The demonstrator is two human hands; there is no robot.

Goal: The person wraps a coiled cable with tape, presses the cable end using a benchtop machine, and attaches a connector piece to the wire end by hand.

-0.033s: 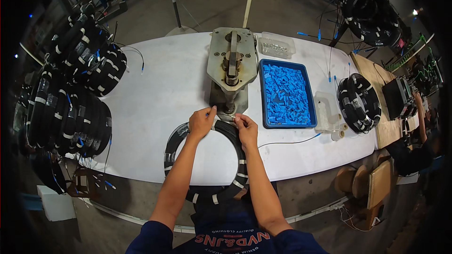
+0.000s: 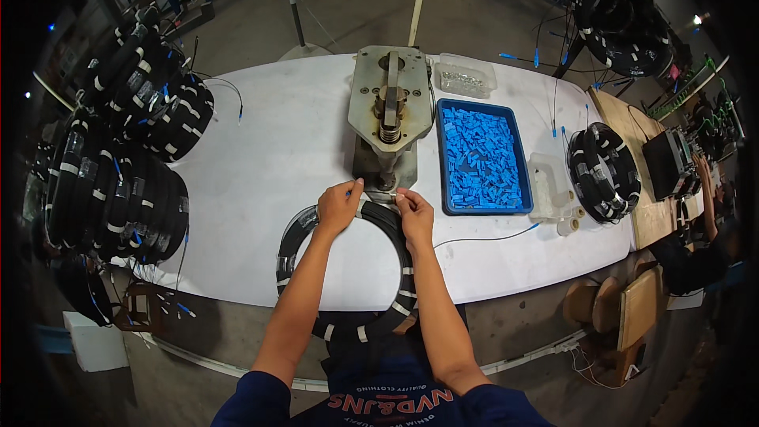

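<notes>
Where the left side of the scene begins, stacks of black cable coils (image 2: pixel 103 190), banded with white tape, crowd the end of a white-covered surface (image 2: pixel 261 150), loose blue-tipped ends hanging from them. Toward the middle, a single ring of black cable (image 2: pixel 383 218) lies at the front edge of the surface and reaches past it toward the person's body, pale bands spaced around it. The person's left hand (image 2: pixel 338 207) is over the far side of this ring, thumb and fingers drawn together near the foot of a metal press (image 2: pixel 387 103); its grip is narrow, but whatever it may hold cannot be made out. The press stands just beyond the ring, with a thick plate on top and a spring below. Right of its foot, the right hand (image 2: pixel 415 217) has its fingertips close together; this grip is narrow too, and anything in it is too small to tell. Farther right is a blue tray (image 2: pixel 489 212) filled with small blue pieces (image 2: pixel 482 158), with a clear container (image 2: pixel 489 79) behind it. A thin black cable (image 2: pixel 490 239) with a blue tip runs from near the right forearm across the surface, in front of the tray. Next come another coil (image 2: pixel 589 174), a wooden board (image 2: pixel 621 142), a black boxy device (image 2: pixel 668 162) and a co-worker's arm (image 2: pixel 706 198).
</notes>
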